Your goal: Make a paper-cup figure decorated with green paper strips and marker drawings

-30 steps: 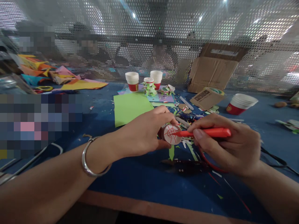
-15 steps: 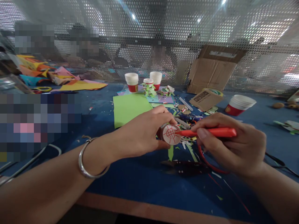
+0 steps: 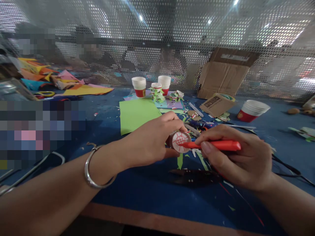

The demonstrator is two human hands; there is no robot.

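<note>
My left hand (image 3: 157, 141), a silver bangle on its wrist, grips a small cut-down paper cup (image 3: 181, 135) between thumb and fingers. The cup's round white base faces me and carries a red drawn grid with lines running out to the rim. My right hand (image 3: 246, 160) is closed around a red marker (image 3: 221, 145), whose tip meets the base near the lower part of the grid. A green paper strip (image 3: 180, 161) shows just below the cup. Beneath my hands lies a dark cutting tool (image 3: 192, 177), partly in shadow.
A green paper sheet (image 3: 137, 116) lies beyond my left hand, near two paper cup stacks (image 3: 139, 87) and small green-and-white paper crafts (image 3: 157, 93). Rightward are a tipped cup stack (image 3: 253, 110), cardboard (image 3: 225, 73) and paper scraps. Coloured papers (image 3: 44, 73) lie far left.
My right hand and the red marker have shifted slightly left and down, and the tip has moved to a lower spot on the base. My left hand stays nearly still.
</note>
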